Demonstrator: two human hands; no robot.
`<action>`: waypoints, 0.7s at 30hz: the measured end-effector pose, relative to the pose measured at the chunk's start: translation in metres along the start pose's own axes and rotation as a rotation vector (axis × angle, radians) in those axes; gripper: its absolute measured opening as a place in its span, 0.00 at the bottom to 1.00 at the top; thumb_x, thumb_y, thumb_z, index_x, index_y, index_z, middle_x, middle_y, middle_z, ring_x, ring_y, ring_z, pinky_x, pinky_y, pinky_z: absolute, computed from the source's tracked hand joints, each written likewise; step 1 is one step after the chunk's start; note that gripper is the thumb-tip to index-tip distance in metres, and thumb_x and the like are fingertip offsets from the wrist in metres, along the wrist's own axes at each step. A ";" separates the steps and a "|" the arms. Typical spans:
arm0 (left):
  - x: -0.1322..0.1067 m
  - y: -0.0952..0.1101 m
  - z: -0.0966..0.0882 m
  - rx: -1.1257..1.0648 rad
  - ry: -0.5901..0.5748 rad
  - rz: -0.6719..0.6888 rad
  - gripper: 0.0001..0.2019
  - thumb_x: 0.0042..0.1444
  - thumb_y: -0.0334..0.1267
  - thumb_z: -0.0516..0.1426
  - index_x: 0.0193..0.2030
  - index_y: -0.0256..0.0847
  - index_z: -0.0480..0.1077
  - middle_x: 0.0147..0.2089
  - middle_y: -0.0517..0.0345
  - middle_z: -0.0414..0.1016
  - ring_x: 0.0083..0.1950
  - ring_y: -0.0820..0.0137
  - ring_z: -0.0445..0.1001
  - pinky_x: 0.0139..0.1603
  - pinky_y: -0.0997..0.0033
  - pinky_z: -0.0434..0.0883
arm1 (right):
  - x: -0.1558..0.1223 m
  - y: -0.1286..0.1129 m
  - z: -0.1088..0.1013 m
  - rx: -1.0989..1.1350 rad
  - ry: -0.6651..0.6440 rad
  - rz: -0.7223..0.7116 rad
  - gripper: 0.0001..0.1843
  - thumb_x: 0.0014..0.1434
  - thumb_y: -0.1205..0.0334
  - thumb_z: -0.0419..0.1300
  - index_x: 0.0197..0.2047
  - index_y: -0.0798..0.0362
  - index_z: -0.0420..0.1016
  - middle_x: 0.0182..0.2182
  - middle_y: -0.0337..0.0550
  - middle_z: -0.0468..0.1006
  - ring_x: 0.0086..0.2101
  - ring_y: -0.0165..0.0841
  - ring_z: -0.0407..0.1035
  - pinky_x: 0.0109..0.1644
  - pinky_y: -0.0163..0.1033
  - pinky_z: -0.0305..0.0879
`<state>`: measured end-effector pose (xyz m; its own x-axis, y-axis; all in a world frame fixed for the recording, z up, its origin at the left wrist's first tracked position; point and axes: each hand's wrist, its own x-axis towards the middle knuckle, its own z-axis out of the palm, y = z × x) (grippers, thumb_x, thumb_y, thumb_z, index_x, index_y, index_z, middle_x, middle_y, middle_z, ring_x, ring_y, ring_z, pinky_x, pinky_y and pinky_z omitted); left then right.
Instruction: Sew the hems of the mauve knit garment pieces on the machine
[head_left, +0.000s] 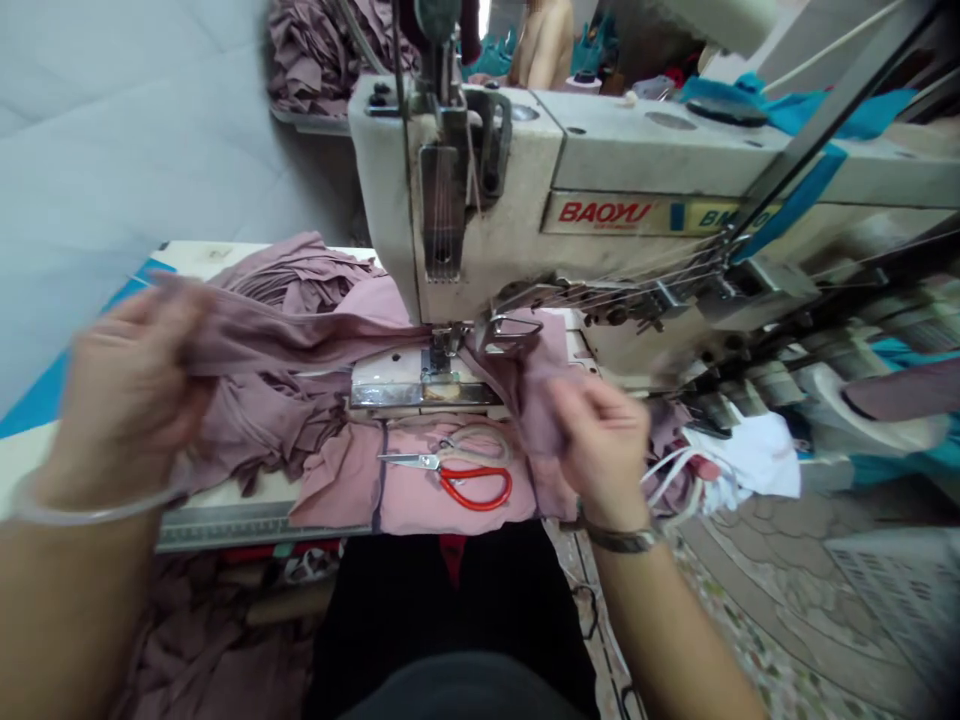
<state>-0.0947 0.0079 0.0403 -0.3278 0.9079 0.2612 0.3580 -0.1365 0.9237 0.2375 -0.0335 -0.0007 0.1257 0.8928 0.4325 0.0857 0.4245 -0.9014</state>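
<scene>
A mauve fabric strip [300,338] runs through the sewing machine [450,200], passing under its presser foot [448,340]. On the left, my left hand [139,370] is closed around one end and stretches it out sideways; motion blurs the hand a little. To the right of the needle area, my right hand [604,445] grips the fabric's other part in closed fingers. Between my hands, scissors [472,475] with a red and a pale handle loop lie on folded pink cloth [420,505] at the table's front edge.
Mauve fabric pieces [277,425] lie heaped on the left of the table. Thread cones [862,410] and a white cloth [757,455] are at the right. Behind the machine are a bin of mauve fabric [330,60] and another person [544,45].
</scene>
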 end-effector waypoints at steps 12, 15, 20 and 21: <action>-0.062 -0.020 0.074 0.825 -0.445 1.104 0.19 0.64 0.27 0.50 0.61 0.33 0.67 0.54 0.43 0.71 0.52 0.58 0.70 0.48 0.57 0.72 | 0.008 0.019 0.000 -1.081 -0.628 -0.812 0.18 0.64 0.74 0.52 0.57 0.66 0.69 0.54 0.59 0.73 0.54 0.45 0.66 0.55 0.52 0.68; -0.067 -0.016 0.075 0.851 -0.480 1.080 0.20 0.64 0.27 0.50 0.62 0.27 0.64 0.59 0.40 0.68 0.58 0.55 0.67 0.56 0.55 0.70 | 0.002 0.020 0.010 -1.046 -0.568 -0.815 0.16 0.64 0.72 0.55 0.53 0.66 0.72 0.54 0.58 0.74 0.55 0.45 0.65 0.58 0.52 0.66; -0.073 -0.013 0.079 0.844 -0.470 1.059 0.20 0.64 0.27 0.49 0.62 0.29 0.65 0.59 0.41 0.69 0.57 0.56 0.67 0.56 0.55 0.70 | -0.006 0.023 0.029 -1.009 -0.438 -0.703 0.16 0.64 0.69 0.55 0.53 0.65 0.72 0.51 0.58 0.76 0.52 0.45 0.68 0.54 0.50 0.69; -0.074 -0.013 0.079 0.846 -0.462 1.060 0.20 0.64 0.27 0.49 0.62 0.29 0.65 0.58 0.41 0.69 0.57 0.56 0.67 0.55 0.55 0.70 | -0.006 0.023 0.031 -0.963 -0.410 -0.662 0.16 0.65 0.69 0.54 0.53 0.64 0.72 0.51 0.56 0.76 0.52 0.44 0.68 0.54 0.50 0.69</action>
<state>-0.0059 -0.0257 -0.0132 0.6682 0.5966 0.4445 0.7072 -0.6949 -0.1303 0.2079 -0.0247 -0.0247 -0.5224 0.6030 0.6029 0.7281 0.6835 -0.0528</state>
